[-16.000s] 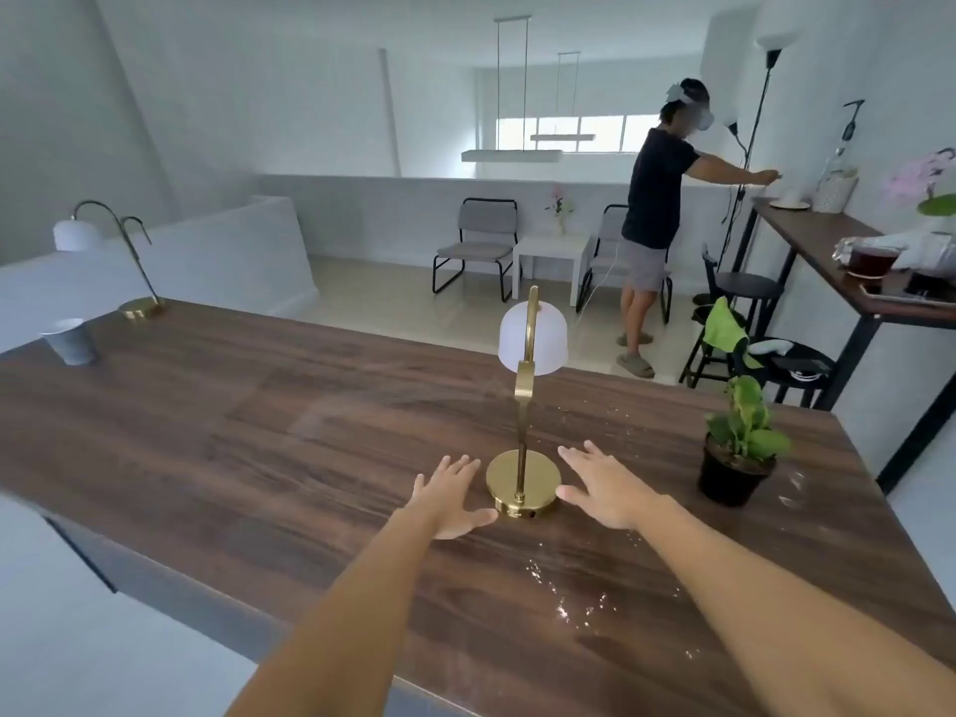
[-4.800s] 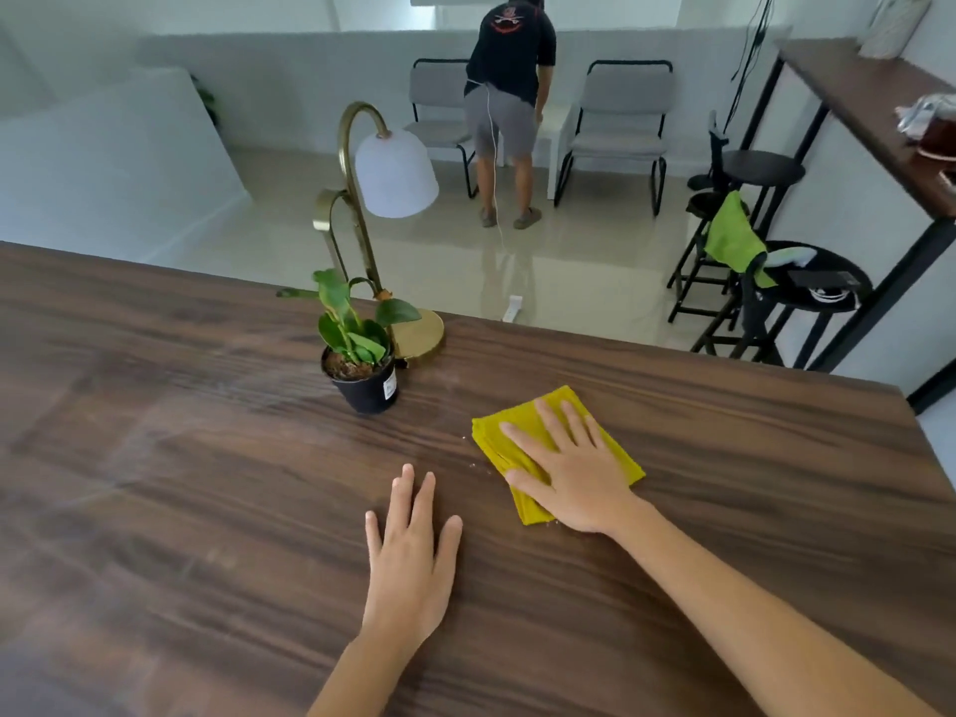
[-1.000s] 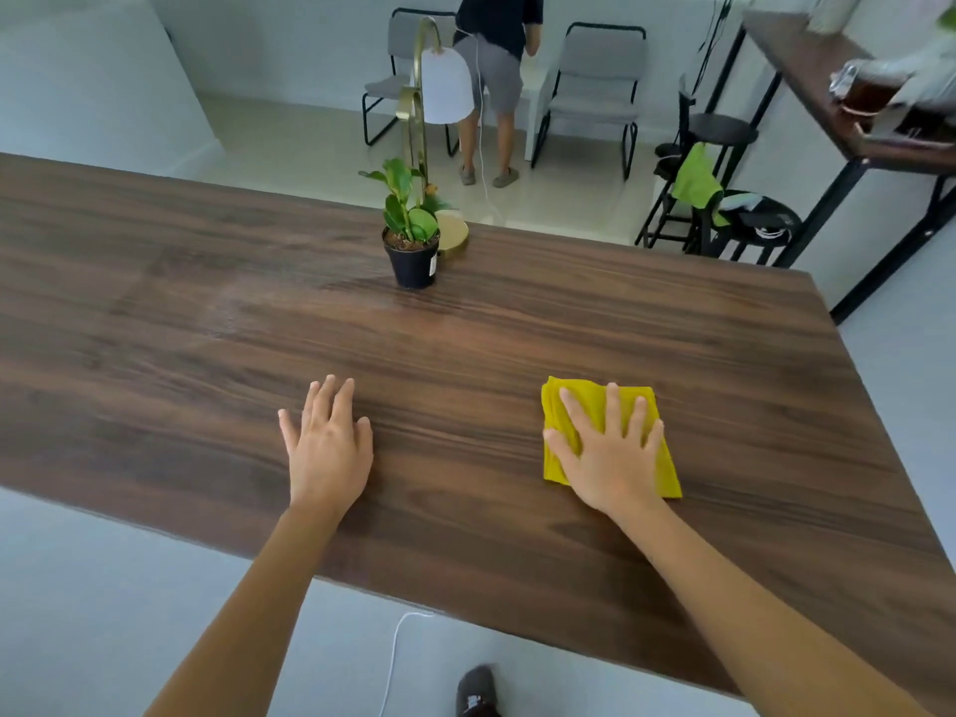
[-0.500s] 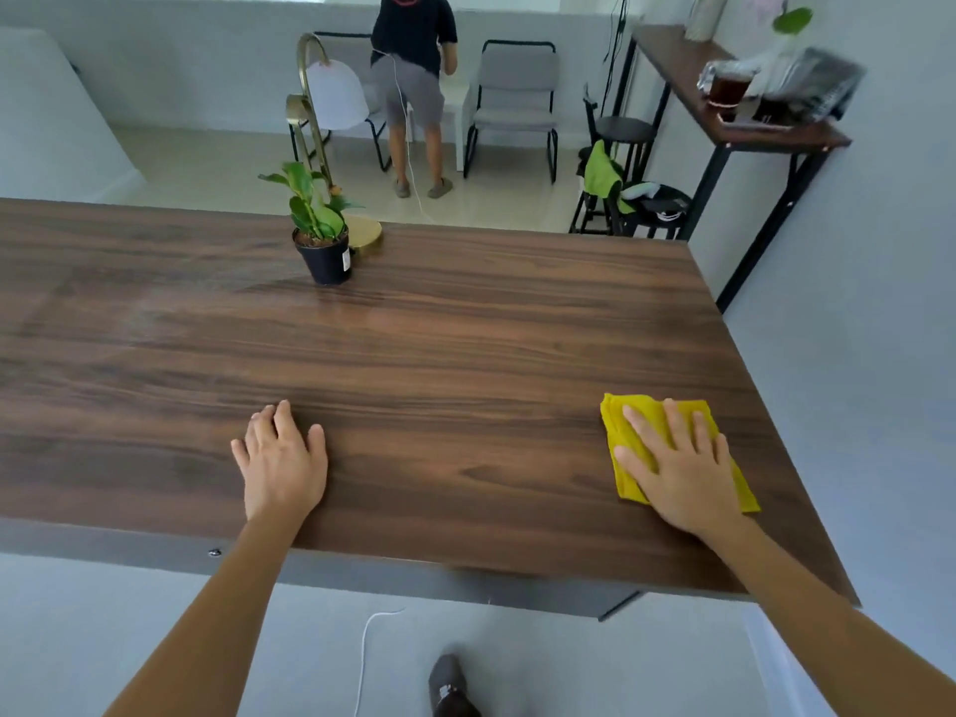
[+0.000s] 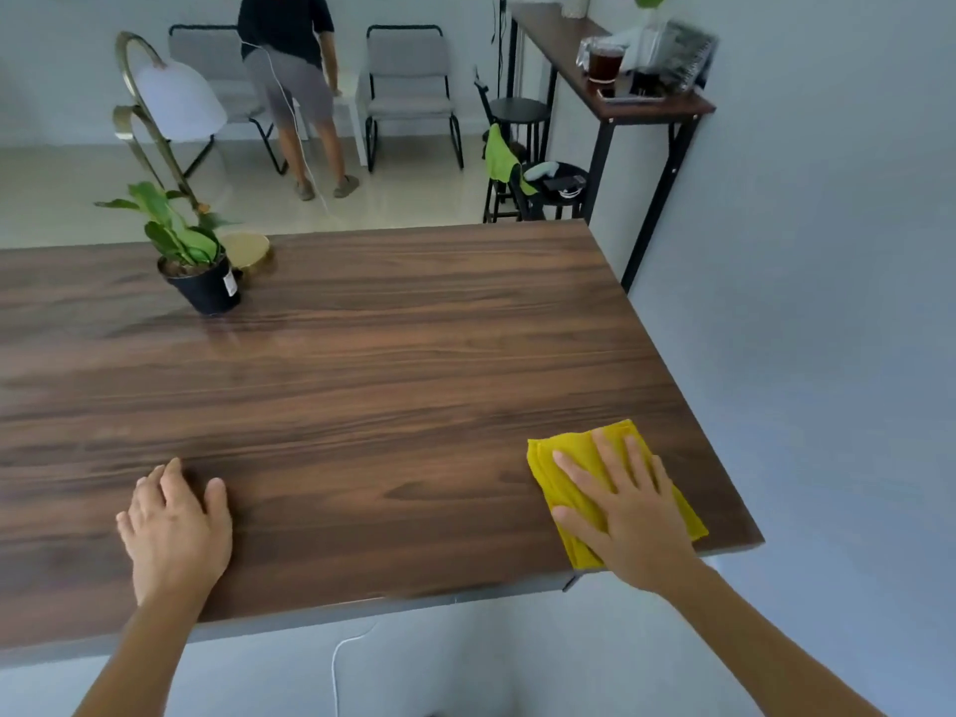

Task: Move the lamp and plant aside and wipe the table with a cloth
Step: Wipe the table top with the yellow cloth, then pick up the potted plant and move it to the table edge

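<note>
Lamp (image 5: 170, 103) and plant (image 5: 196, 261) already stand aside together at the table's (image 5: 414, 328) far left edge, pot just in front of the lamp's brass base. I judge the moving done and the wiping well along: the surface shows no spill I can make out, only sheen.

My right hand (image 5: 628, 509) lies flat, fingers spread, pressing the folded cloth (image 5: 556, 460) at the near right corner, its lower edge at the table's rim. Nothing gripped, just palm pressure. My left hand (image 5: 173, 530) rests open on bare wood near the front edge, bracing.
</note>
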The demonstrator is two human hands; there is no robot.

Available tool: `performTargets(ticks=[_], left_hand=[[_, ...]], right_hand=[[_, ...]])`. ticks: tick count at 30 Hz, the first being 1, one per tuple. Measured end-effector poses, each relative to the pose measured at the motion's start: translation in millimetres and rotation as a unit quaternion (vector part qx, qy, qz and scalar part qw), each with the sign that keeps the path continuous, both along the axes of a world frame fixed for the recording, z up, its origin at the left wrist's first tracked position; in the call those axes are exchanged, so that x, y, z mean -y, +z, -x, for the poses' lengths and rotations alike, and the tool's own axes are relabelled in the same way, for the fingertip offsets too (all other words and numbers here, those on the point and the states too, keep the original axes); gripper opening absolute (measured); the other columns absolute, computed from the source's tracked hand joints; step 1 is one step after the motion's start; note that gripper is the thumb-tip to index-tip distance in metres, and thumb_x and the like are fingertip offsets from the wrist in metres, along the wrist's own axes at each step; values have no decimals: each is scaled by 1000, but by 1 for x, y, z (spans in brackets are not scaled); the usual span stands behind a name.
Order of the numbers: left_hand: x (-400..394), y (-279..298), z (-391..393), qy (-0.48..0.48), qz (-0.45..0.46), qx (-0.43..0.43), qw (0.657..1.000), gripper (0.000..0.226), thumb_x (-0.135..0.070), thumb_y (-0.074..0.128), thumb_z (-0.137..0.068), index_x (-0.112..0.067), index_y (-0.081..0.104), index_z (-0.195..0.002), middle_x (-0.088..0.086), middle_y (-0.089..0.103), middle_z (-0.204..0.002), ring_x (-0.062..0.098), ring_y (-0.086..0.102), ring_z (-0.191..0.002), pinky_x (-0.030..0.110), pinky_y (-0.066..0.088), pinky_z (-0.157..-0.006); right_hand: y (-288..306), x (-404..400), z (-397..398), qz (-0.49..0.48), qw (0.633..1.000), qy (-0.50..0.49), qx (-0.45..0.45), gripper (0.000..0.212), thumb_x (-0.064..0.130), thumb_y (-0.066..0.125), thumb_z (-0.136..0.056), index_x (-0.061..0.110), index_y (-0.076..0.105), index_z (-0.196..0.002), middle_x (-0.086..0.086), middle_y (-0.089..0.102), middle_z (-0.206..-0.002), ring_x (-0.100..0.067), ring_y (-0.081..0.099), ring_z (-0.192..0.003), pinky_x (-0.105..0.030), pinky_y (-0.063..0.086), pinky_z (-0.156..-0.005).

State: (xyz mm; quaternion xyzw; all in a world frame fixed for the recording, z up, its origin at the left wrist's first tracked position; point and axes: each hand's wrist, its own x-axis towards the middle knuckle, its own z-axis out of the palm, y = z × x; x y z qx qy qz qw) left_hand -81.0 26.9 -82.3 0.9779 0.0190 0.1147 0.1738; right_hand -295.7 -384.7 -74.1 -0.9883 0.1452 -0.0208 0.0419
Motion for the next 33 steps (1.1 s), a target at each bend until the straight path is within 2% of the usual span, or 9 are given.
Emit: performTargets(ticks=[3, 7, 11, 15, 17, 19, 27, 31, 33], left_hand=[[3, 0, 0, 2, -4, -2, 1000, 61, -38, 36, -87, 5, 42, -130, 34, 44, -133, 52, 37, -126, 68, 24, -104], [4, 2, -2, 11, -4, -20, 1000, 55, -35, 40, -93, 2, 41, -133, 32, 42, -137, 48, 34, -130, 66, 22, -105], [12, 10, -8, 21, 26, -42, 999, 54, -27, 48, -95, -2, 33, -139, 29, 33, -144, 44, 25, -137, 69, 11, -108], [61, 22, -6, -85, 24, -29, 996, 54, -32, 46, -95, -6, 33, -141, 21, 31, -150, 36, 19, -143, 66, 4, -110], [87, 21, 0, -147, 27, -43, 988, 55, -35, 45, -95, -9, 33, -141, 19, 30, -151, 33, 18, -144, 65, 4, -110], [104, 15, 5, -177, 26, -61, 982, 56, -38, 44, -94, -10, 34, -142, 18, 29, -152, 32, 17, -145, 66, 4, -110], [107, 4, 9, -192, -13, -63, 979, 57, -44, 40, -94, -11, 40, -140, 17, 30, -152, 31, 17, -145, 64, 6, -112], [109, 13, 12, -186, 21, -77, 979, 56, -46, 37, -95, -15, 39, -141, 10, 29, -155, 25, 15, -147, 56, -1, -115], [107, 20, 8, -179, 98, -78, 976, 51, -43, 39, -96, -16, 43, -139, 4, 32, -153, 19, 15, -147, 51, -4, -115]], right_hand=[[5, 52, -28, 4, 990, -135, -43, 77, 84, 5, -78, 52, 17, -147, -11, 21, -160, -48, 18, -142, -64, 22, -110], [10, 51, -118, -73, 970, -227, -55, 79, 87, 10, -75, 54, 2, -147, -15, -2, -162, -52, -6, -143, -68, 2, -112], [9, -8, -132, -70, 988, -124, -66, 74, 83, 14, -79, 55, 0, -146, -14, -8, -162, -50, -10, -143, -66, -5, -112], [2, -35, -54, -23, 1000, -5, -15, 69, 82, 18, -82, 56, 10, -146, -8, 11, -162, -46, 5, -146, -64, 10, -114], [3, -13, -21, -7, 1000, -25, -12, 69, 83, 18, -82, 56, 11, -146, -5, 15, -162, -44, 9, -146, -63, 16, -114], [8, 16, -3, 1, 997, -74, -30, 71, 86, 12, -79, 59, 1, -144, -2, 7, -163, -41, 3, -148, -61, 12, -116], [18, 41, 2, 5, 991, -111, -71, 79, 93, -5, -65, 63, -18, -138, 0, -10, -163, -39, -9, -148, -59, 6, -118], [29, 37, -7, -34, 989, -124, -67, 80, 94, 7, -65, 65, -15, -137, -3, -7, -163, -39, -7, -147, -62, 3, -115], [42, 30, -26, -68, 990, -119, -15, 79, 91, 14, -68, 64, -4, -140, -6, 0, -163, -38, -6, -148, -61, 2, -114]])
